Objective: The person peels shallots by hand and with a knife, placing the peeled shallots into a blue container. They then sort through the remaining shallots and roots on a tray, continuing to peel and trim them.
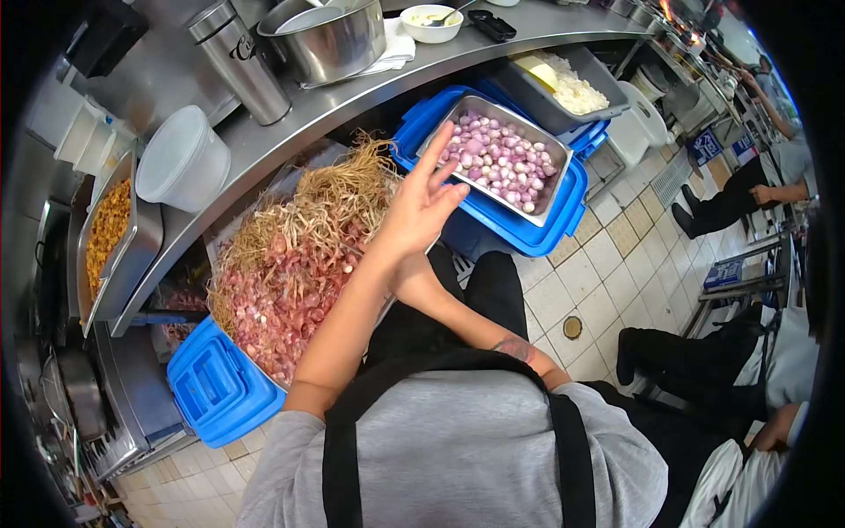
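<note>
My left hand (421, 204) is raised with its fingers spread and nothing in them, close to the near edge of a metal pan (553, 198) of small peeled purple shallots (503, 157). My right hand (417, 280) lies under my left wrist; its fingers are hidden behind that forearm, so what it holds, if anything, does not show. To the left of my arms is a large heap of reddish shallot skins (280, 290) with dry, stringy roots (339, 198) along its far side. The shallot pan rests on a blue lid (525, 236).
Another blue lid (231, 387) lies below the heap. A steel counter (255, 158) curves behind, bearing a flask (242, 62), a pot (330, 44) and a plastic tub (183, 158). A grey bin (607, 75) holds white pieces. Other people (748, 189) are at right.
</note>
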Demonstrator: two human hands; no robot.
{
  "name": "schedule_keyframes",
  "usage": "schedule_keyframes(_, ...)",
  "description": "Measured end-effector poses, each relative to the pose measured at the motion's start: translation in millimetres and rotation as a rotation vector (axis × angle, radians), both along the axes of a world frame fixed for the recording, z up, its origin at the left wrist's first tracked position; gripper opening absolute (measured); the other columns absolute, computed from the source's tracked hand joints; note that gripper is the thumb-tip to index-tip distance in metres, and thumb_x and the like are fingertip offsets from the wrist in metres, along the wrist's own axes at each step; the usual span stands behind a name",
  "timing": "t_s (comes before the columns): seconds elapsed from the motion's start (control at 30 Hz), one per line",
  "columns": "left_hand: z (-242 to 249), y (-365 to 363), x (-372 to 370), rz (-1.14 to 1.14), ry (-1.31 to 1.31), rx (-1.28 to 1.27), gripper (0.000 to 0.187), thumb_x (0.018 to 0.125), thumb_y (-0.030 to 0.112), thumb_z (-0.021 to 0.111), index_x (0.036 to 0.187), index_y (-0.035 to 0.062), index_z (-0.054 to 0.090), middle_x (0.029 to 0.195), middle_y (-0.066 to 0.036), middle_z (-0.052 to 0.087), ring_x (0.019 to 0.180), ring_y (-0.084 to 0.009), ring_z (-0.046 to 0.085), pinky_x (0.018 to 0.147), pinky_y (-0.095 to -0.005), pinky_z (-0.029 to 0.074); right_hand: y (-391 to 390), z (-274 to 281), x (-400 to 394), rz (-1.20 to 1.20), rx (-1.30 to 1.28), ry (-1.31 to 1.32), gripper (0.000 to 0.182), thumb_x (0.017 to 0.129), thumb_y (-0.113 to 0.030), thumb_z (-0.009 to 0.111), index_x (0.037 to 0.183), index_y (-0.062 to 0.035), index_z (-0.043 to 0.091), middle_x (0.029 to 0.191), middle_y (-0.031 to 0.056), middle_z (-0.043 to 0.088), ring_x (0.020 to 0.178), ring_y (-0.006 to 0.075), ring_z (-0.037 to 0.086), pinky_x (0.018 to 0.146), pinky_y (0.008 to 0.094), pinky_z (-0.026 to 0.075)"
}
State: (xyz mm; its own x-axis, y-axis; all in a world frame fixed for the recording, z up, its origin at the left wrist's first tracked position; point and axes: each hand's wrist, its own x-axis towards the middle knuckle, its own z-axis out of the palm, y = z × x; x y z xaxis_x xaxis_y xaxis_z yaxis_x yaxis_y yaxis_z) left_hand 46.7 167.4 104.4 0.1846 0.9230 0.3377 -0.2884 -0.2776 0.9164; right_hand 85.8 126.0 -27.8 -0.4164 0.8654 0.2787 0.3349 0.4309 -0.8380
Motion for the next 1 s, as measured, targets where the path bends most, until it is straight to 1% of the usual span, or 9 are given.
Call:
schedule_keyframes(0.03,3,3,0,0.006,0.010,0.055,0.052,0.086,-0.001,0.055,0.135,0.0052,0.039,0.143,-0.013,0.031,0.116,-0.0263,0.048,0.093,-0.0295,0.042,-3,20,1,-0.065,-0.019,0.166,0.023,0.074,-0.004,0.060,0.096,0.0024,0.059,0.087,0.0224,0.059,0.086,0.0409,0.057,0.074,0.0436,0.046)
schedule_keyframes(0.13,2,7,-37,0.094,0.217,0.056,0.050,0.089,0.006,0.054,0.136,0.0041,0.037,0.137,-0.010,0.041,0.111,-0.0207,0.054,0.089,-0.0281,0.045,-9,42,8,-0.129,-0.102,0.140,0.024,0.077,-0.002,0.058,0.101,-0.0031,0.063,0.084,0.0204,0.058,0.082,0.0374,0.058,0.074,0.0419,0.046)
schedule_keyframes(0.2,-3,3,-64,0.247,0.216,-0.027,0.027,0.091,0.009,0.051,0.116,0.0025,0.057,0.115,-0.008,0.059,0.093,-0.0152,0.062,0.075,-0.0240,0.049,-7,40,12,-0.144,-0.064,0.189,0.026,0.083,-0.003,0.055,0.108,-0.0059,0.064,0.088,0.0155,0.060,0.070,0.0240,0.061,0.066,0.0328,0.048)
schedule_keyframes(0.33,-22,-10,-105,0.515,0.320,-0.150,0.017,0.090,0.009,0.054,0.101,0.0007,0.063,0.088,-0.003,0.065,0.074,-0.0089,0.059,0.067,-0.0214,0.047,8,22,20,-0.271,-0.239,0.290,0.022,0.091,-0.010,0.051,0.108,-0.0026,0.064,0.080,0.0066,0.057,0.051,0.0078,0.050,0.047,0.0237,0.041)
schedule_keyframes(0.37,-28,-14,-109,0.556,0.358,-0.173,0.016,0.089,0.009,0.055,0.099,0.0001,0.064,0.083,-0.002,0.065,0.071,-0.0072,0.058,0.065,-0.0205,0.046,11,17,26,-0.303,-0.312,0.286,0.022,0.089,-0.014,0.054,0.106,-0.0038,0.065,0.085,0.0172,0.062,0.072,0.0231,0.061,0.069,0.0309,0.048)
schedule_keyframes(0.4,-38,-17,-109,0.547,0.377,-0.195,0.014,0.088,0.009,0.057,0.093,-0.0003,0.065,0.076,-0.002,0.064,0.067,-0.0068,0.057,0.061,-0.0207,0.044,13,25,31,-0.318,-0.374,0.266,0.023,0.089,-0.015,0.054,0.105,-0.0032,0.065,0.084,0.0162,0.061,0.072,0.0227,0.061,0.067,0.0317,0.048)
schedule_keyframes(0.57,-62,-19,-59,0.412,0.880,0.069,0.010,0.075,0.005,0.060,0.082,0.0004,0.066,0.079,-0.016,0.063,0.072,-0.0331,0.061,0.067,-0.0389,0.048,23,14,37,-0.452,-0.323,0.340,0.023,0.090,-0.015,0.052,0.106,-0.0027,0.064,0.080,0.0123,0.056,0.063,0.0189,0.060,0.058,0.0313,0.046)
schedule_keyframes(0.77,-125,10,-46,0.580,1.421,0.180,0.016,0.068,0.002,0.063,0.084,-0.0021,0.065,0.083,-0.021,0.060,0.077,-0.0360,0.061,0.071,-0.0432,0.049,15,39,40,-0.440,-0.314,0.356,0.024,0.091,-0.015,0.052,0.108,-0.0021,0.062,0.083,0.0100,0.054,0.049,0.0147,0.057,0.050,0.0282,0.044)
schedule_keyframes(1.0,-86,-13,-70,0.391,0.901,-0.053,0.027,0.066,-0.006,0.060,0.093,-0.0058,0.060,0.088,-0.016,0.060,0.079,-0.0241,0.061,0.073,-0.0313,0.051,14,39,35,-0.317,-0.428,0.401,0.023,0.091,-0.015,0.052,0.106,-0.0018,0.063,0.078,0.0079,0.058,0.050,0.0094,0.053,0.047,0.0256,0.042)
